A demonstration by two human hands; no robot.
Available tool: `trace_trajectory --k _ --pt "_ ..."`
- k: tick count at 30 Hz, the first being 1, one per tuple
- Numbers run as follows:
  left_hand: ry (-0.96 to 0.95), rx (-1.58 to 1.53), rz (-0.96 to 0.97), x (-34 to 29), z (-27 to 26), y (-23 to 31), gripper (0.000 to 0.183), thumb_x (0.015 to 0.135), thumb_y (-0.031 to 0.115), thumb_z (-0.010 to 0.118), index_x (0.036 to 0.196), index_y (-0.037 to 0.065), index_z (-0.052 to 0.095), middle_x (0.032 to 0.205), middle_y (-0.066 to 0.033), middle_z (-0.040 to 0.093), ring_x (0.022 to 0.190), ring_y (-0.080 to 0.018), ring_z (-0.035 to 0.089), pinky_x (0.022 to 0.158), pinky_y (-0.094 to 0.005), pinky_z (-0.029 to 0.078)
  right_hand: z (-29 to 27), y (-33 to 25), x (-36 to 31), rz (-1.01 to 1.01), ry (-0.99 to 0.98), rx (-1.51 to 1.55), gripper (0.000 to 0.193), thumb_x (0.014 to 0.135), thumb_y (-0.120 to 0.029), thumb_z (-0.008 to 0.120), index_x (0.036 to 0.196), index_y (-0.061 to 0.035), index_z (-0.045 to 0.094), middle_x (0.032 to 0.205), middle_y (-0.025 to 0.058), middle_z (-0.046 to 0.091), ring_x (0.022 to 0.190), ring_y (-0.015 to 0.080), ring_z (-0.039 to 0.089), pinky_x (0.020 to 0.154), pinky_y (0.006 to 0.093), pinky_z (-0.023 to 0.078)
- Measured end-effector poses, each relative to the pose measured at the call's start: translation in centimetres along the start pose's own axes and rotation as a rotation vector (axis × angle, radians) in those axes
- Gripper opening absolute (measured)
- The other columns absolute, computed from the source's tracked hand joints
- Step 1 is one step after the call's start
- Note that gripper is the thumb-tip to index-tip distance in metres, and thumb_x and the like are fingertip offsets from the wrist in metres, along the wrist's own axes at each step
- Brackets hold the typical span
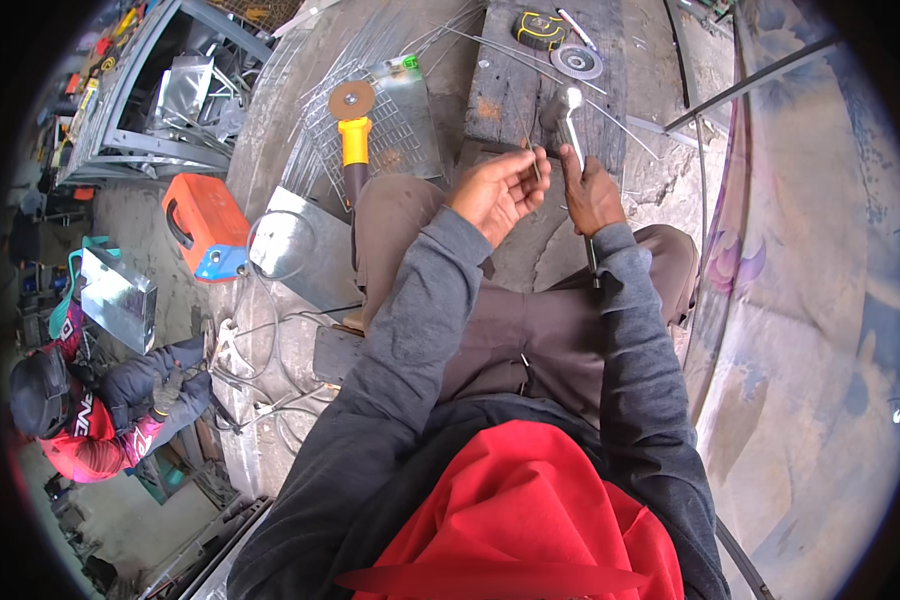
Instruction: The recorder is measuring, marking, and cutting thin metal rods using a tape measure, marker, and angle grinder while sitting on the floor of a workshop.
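My right hand (595, 198) is wrapped round the metal handle of a hammer (571, 130). Its head points away from me, over a dark wooden plank (500, 85), and the handle's end sticks out below my wrist. To the left, my left hand (498, 195) is closed with thumb and fingertips pinching a thin metal piece (536, 172), like a short rod or wire. Its exact shape is partly hidden by the fingers. Both hands are close together in front of my bent knees, just short of the plank.
Farther off lie a tape measure (540, 30), a marker (576, 29) and a grinding disc (578, 62). Leftward are a yellow angle grinder (354, 145) on wire mesh, sheet metal (300, 245), an orange welding machine (208, 225) with cables and a seated co-worker (90, 430). A cloth (770, 300) hangs right.
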State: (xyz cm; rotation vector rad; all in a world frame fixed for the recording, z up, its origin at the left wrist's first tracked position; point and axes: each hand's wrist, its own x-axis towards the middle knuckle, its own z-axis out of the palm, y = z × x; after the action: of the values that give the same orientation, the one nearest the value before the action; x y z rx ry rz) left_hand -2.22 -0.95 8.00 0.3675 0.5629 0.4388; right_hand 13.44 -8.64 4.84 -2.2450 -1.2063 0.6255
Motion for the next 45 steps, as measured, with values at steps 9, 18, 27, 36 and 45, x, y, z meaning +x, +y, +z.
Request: trace_trajectory --k 9,18,27,36,45 --pt "0.165 0.65 0.05 2.4 -4.5 -3.6 0.022 0.09 0.022 0.065 0.101 0.003 0.063 0.085 -0.0059 0.067 0.07 -0.0111 0.064 0.061 -0.0231 0.051 1.3 2.5 1.3 -0.195 0.103 -0.075 0.064 0.097 -0.054 0.038 0.102 0.0085 0.052 0.084 0.0282 0.059 0.065 0.0374 0.065 0.047 0.0409 0.053" --pt "0.211 0.717 0.071 3.4 -4.9 -4.5 0.022 0.088 0.019 0.064 0.101 0.001 0.063 0.084 -0.0065 0.068 0.069 -0.0118 0.064 0.06 -0.0241 0.05 -0.3 -2.6 2.1 0.109 0.058 0.102 0.06 0.095 -0.055 0.041 0.103 0.0018 0.059 0.092 0.0344 0.06 0.092 0.0527 0.057 0.078 0.0537 0.046" --pt "0.218 0.781 0.057 3.3 -5.1 -4.3 0.028 0.087 0.018 0.062 0.107 -0.003 0.061 0.085 -0.0075 0.068 0.072 -0.0142 0.065 0.063 -0.0259 0.051 1.8 -1.3 5.1 -0.431 0.102 -0.392 0.031 0.097 -0.025 0.048 0.126 -0.0155 0.052 0.087 0.0202 0.057 0.067 0.0405 0.062 0.054 0.0489 0.051" --pt "0.224 0.728 0.093 3.1 -5.9 -4.1 0.03 0.086 0.016 0.062 0.107 -0.006 0.06 0.085 -0.0102 0.067 0.072 -0.0156 0.065 0.065 -0.0266 0.052 1.5 -5.1 0.0 -0.331 0.193 -0.168 0.029 0.098 -0.034 0.047 0.108 -0.0089 0.059 0.086 0.0252 0.059 0.069 0.0458 0.061 0.059 0.0519 0.049" --pt "0.249 0.763 0.105 3.2 -5.1 -4.2 0.028 0.086 0.018 0.062 0.104 -0.004 0.063 0.086 -0.0099 0.068 0.072 -0.0154 0.065 0.065 -0.0264 0.053 1.4 -1.3 -0.6 -0.297 0.158 -0.185 0.05 0.096 -0.049 0.045 0.095 -0.0003 0.058 0.087 0.0294 0.061 0.08 0.052 0.058 0.069 0.0548 0.046"
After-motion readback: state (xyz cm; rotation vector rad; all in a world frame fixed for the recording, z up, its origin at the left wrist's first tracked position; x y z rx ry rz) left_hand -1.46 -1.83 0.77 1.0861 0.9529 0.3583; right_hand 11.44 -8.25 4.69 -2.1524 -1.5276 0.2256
